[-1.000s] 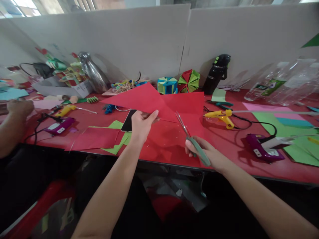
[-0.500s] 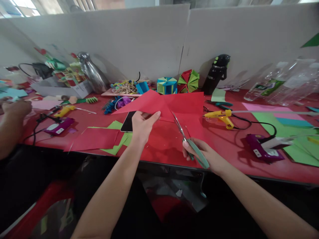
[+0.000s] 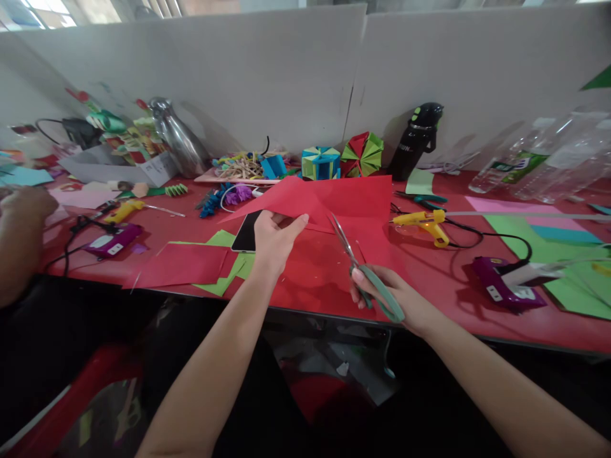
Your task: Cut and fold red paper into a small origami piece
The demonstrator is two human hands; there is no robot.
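Observation:
A large sheet of red paper point(image 3: 353, 196) is raised a little off the red table, its left part lifted. My left hand point(image 3: 277, 236) pinches its near edge between thumb and fingers. In my right hand point(image 3: 382, 292) is a pair of scissors point(image 3: 351, 251) with green handles, fingers in the loops. The blades point away from me, their tips at the red paper. Behind my left hand lies a dark phone point(image 3: 245, 234), partly covered. Cut red paper pieces point(image 3: 191, 264) rest on green sheets point(image 3: 224, 277) to the left.
A yellow glue gun point(image 3: 422, 224) and a purple power strip point(image 3: 506, 286) lie right, with cords. Another glue gun point(image 3: 125, 210) lies left, near a co-worker's hand point(image 3: 31, 207). A black bottle point(image 3: 417, 141), folded-paper crafts point(image 3: 319, 163) and a steel flask point(image 3: 176, 137) stand at the back.
The lifted left part of the red paper has sunk slightly and its left corner has shifted. Both hands keep nearly the same place and grip.

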